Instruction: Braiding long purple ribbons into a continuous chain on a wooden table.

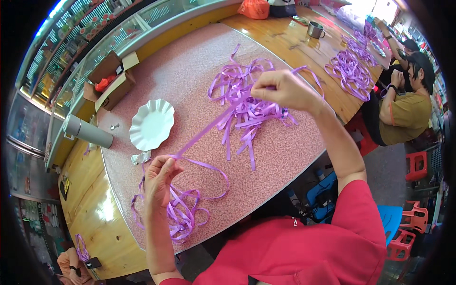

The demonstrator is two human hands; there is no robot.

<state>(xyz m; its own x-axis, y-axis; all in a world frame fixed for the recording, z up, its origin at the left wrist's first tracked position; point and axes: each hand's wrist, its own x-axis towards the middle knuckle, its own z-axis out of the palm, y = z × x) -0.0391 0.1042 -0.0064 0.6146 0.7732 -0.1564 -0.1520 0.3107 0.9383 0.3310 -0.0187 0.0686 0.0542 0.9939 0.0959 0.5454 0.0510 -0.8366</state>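
Note:
A length of purple ribbon (209,130) is stretched taut between my two hands above a pink speckled tabletop (185,71). My left hand (159,178) pinches one end near the table's front edge, over a loose heap of looped ribbon (183,216). Raised over the table's middle, my right hand (284,89) is closed on the other end. Below it lies a tangled pile of cut purple ribbon pieces (247,107).
A white scalloped plate (151,124) lies left of the ribbon, a grey metal flask (88,132) beside it and an open cardboard box (110,80) behind. On the wooden table beyond are a metal mug (314,30) and more ribbon (352,69). A seated person (403,102) is at right.

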